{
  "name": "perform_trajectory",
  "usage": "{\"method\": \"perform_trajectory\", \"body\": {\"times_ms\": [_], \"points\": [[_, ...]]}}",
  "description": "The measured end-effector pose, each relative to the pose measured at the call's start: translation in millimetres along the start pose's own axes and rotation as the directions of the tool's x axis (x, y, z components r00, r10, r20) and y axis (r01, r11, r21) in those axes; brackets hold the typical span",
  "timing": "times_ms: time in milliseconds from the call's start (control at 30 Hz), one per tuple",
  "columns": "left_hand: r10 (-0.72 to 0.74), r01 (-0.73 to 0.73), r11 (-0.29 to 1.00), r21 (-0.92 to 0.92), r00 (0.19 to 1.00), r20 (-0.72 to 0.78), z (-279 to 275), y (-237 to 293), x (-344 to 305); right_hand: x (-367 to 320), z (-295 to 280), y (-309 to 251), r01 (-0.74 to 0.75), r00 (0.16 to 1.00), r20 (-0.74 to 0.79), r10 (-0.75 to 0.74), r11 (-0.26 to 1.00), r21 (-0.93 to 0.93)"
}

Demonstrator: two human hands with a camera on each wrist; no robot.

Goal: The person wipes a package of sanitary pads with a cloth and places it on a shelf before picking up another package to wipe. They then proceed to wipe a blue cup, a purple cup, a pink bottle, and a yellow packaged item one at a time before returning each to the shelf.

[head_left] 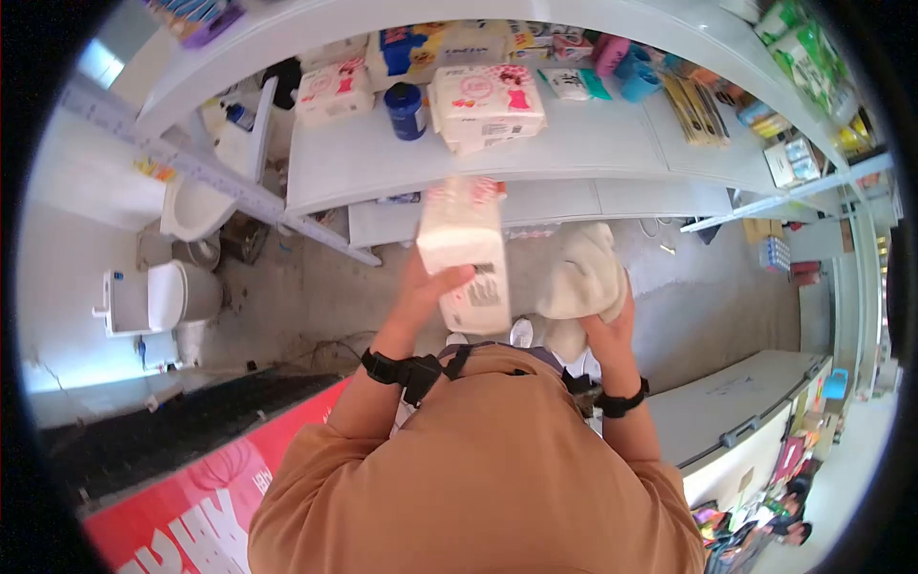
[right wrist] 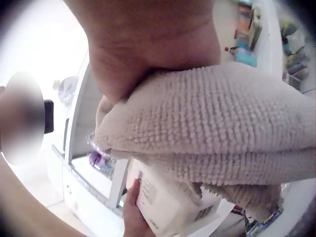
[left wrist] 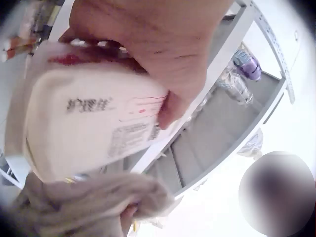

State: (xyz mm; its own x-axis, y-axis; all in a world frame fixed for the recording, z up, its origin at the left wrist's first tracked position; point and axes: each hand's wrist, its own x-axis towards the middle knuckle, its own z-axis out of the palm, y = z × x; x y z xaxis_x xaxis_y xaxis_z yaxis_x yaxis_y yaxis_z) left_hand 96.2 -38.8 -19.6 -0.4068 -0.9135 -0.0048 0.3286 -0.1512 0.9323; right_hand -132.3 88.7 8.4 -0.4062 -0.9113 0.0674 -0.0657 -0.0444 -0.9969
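Boxy soft-plastic pack (head_left: 469, 258) in left hand (head_left: 427, 287), nubbly beige cloth (head_left: 585, 273) in right (head_left: 608, 325)

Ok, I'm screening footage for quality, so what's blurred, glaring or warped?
Head view: fisheye-bent shelf, dark corners, top of the package smeared; left wrist: cloth blurred, white glare at lower right; right wrist: glare at left, cloth's weave fairly crisp; both wrist views: a round blurred patch.

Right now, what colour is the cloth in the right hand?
Beige cloth, with bumpy rows; right wrist view.
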Motion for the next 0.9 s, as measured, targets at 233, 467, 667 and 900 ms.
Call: {"method": "perform_trajectory", "body": {"times_ms": [233, 467, 667, 900], "points": [[-0.353, 0.414, 0.766, -0.492, 0.91, 0.216, -27.6, 7.3, -48.1, 11.9, 70.3, -24.8, 0.536, 0.81, 0.365, -0.459, 0.832, -0.143], [-0.276, 0.253, 0.878, -0.406, 0.961, 0.002, -35.3, 15.1, -80.0, 15.2, 105.7, -32.9, 0.416, 0.884, 0.273, -0.379, 0.905, -0.09], [-0.205, 0.39, 0.552, -0.737, 0.92, 0.333, -49.7, 24.5, -67.9, -9.0, 107.7, -45.3, 0.764, 0.588, 0.547, -0.596, 0.632, -0.132], [-0.059, 0.084, 0.847, -0.524, 0.996, 0.063, -13.6, 25.2, -74.5, 9.6, 108.1, -35.5, 0.34, 0.939, 0.11, -0.326, 0.925, -0.167]]}}
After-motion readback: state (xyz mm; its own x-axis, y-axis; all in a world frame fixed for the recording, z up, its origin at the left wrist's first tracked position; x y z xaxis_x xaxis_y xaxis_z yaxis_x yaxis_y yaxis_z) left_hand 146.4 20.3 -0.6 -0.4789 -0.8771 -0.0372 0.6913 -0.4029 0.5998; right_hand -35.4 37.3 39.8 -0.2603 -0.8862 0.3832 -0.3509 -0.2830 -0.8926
